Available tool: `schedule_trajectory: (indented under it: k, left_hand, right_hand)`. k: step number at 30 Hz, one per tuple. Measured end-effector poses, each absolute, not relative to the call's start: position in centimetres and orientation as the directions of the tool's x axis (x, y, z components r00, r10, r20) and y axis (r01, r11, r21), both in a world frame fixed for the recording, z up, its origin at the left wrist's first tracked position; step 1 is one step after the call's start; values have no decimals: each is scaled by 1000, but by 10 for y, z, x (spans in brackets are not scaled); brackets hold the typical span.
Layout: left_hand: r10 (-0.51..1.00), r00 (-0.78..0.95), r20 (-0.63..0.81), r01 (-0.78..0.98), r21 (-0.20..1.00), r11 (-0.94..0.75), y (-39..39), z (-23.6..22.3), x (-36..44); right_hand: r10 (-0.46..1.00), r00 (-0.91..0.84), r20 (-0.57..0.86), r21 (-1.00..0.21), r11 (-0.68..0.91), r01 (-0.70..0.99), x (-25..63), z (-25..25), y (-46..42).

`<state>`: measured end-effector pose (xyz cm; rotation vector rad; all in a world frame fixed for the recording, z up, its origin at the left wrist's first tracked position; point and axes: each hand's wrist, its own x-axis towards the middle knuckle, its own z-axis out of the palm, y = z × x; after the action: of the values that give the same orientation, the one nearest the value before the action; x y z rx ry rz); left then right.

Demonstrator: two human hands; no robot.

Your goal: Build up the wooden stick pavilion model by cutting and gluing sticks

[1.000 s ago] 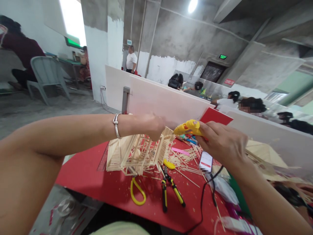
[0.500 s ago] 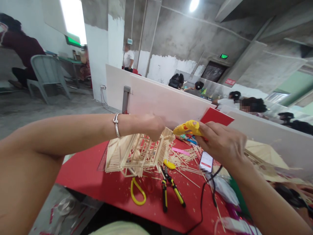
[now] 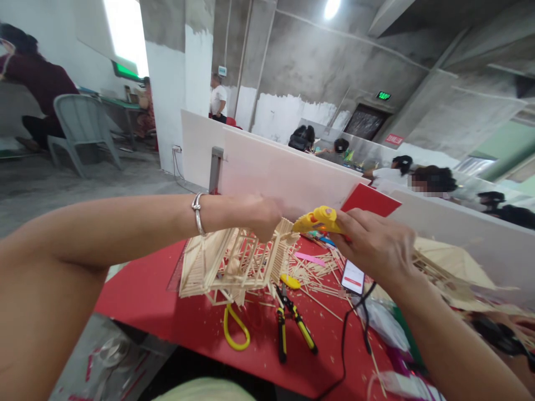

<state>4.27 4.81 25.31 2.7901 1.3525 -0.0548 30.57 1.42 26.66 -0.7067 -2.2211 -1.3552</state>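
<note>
Left hand (image 3: 265,216), silver bangle (image 3: 198,214) at the wrist, reaches across to the far upper edge of a pale wooden stick-built model (image 3: 240,267) with slatted roof panels and an open frame. Fingers curled and mostly hidden behind the hand; cannot tell whether they grip the model or only rest against it. Model sits over the near-middle part of a red-topped desk (image 3: 154,306), tilted; whether its base touches the desk is unclear.

Right hand (image 3: 378,242) closed round a yellow plastic glue gun (image 3: 318,219), nozzle pointing left, right at the model's upper right edge; actual contact not certain. A thin black cable (image 3: 344,341) runs down over the desk below the right forearm.

Right of the model: a scatter of loose pale wooden sticks (image 3: 321,273), a flat pink strip (image 3: 309,258) among them, a white-screened smartphone (image 3: 353,277) just beyond. At the model's near side, black-and-yellow-handled pliers (image 3: 285,302), handles spread towards the wearer; to their left, a yellow loop-shaped handle (image 3: 226,326), its upper end meeting the model's lower edge in view. White partition panel (image 3: 284,167) stands behind.
</note>
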Motion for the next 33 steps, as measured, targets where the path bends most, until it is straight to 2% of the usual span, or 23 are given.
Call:
schedule_trajectory:
  k: [10, 19, 24, 28, 33]
  left_hand:
    - [789, 615, 19, 788, 26, -615, 51, 246, 43]
    - [791, 611, 23, 791, -63, -609, 51, 241, 42]
    - [788, 615, 31, 789, -37, -613, 47, 246, 42]
    - [777, 629, 29, 778, -14, -629, 43, 248, 40]
    - [772, 634, 42, 773, -6, -634, 46, 245, 40]
  right_hand:
    - [196, -778, 597, 680, 391, 620, 295, 265, 14]
    - [181, -773, 608, 671, 405, 622, 291, 264, 13]
    - [269, -752, 602, 622, 434, 652, 289, 260, 15]
    - [315, -718, 620, 600, 398, 694, 286, 258, 15]
    - [297, -658, 692, 578, 318, 751, 285, 261, 12]
